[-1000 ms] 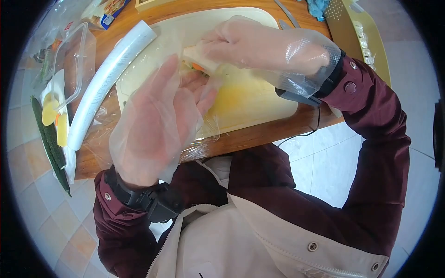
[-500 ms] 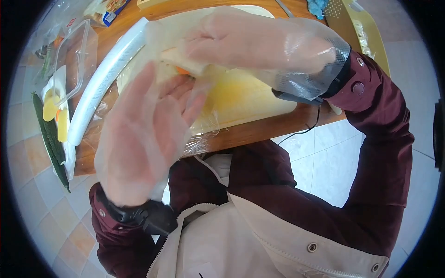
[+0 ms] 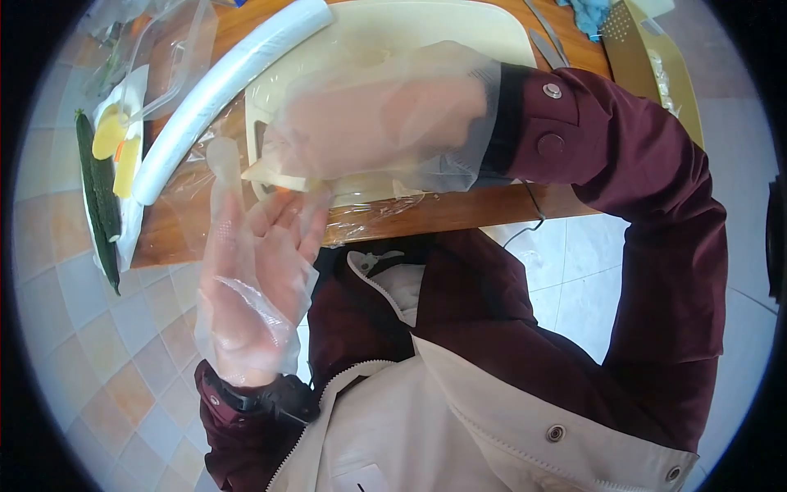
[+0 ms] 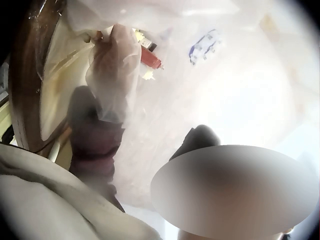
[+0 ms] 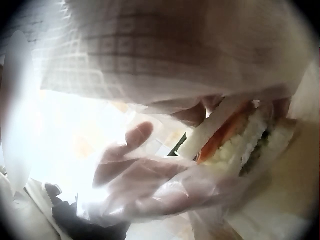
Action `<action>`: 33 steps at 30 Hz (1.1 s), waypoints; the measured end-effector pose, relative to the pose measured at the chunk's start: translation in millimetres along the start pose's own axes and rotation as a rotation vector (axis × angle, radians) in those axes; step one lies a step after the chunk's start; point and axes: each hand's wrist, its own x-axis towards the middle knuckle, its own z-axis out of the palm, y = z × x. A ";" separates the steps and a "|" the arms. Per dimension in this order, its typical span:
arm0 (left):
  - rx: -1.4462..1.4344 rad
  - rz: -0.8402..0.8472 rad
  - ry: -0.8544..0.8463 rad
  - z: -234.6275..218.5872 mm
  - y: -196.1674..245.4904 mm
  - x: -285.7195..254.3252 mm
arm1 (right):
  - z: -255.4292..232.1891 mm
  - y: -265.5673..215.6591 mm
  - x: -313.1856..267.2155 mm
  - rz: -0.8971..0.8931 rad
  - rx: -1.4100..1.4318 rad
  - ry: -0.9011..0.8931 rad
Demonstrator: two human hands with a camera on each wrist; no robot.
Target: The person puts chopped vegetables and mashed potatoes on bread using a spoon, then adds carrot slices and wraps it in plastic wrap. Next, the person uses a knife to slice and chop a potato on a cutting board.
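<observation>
A cut sandwich (image 5: 255, 145) with white bread and orange, pale and green layers shows in the right wrist view; its bread (image 3: 283, 179) appears at the cutting board's near left edge. The right hand (image 3: 377, 123), in a clear plastic glove, grips it from above, fingers partly hidden. Palm up, the gloved left hand (image 3: 258, 287) holds its fingers beneath the sandwich with the thumb spread away. In the right wrist view, the left hand (image 5: 150, 190) lies along the sandwich's lower side. The left wrist view shows the right hand (image 4: 115, 70) blurred through plastic.
A white roll (image 3: 229, 90) lies left of the cream cutting board (image 3: 459, 16). Farther left are a clear container (image 3: 168, 61), yellow pieces (image 3: 125, 168) and cucumbers (image 3: 102, 193). Knives (image 3: 548, 49) and a yellow-green box (image 3: 668, 61) stand at the right.
Both hands and the sandwich have moved toward the body and left relative to the board. The right forearm now reaches across the board, and the head view has shifted.
</observation>
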 end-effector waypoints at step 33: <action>2.325 0.590 -0.434 -8.7 22.4 25.9 | -60.4 -128.5 -101.3 0.817 -0.058 0.149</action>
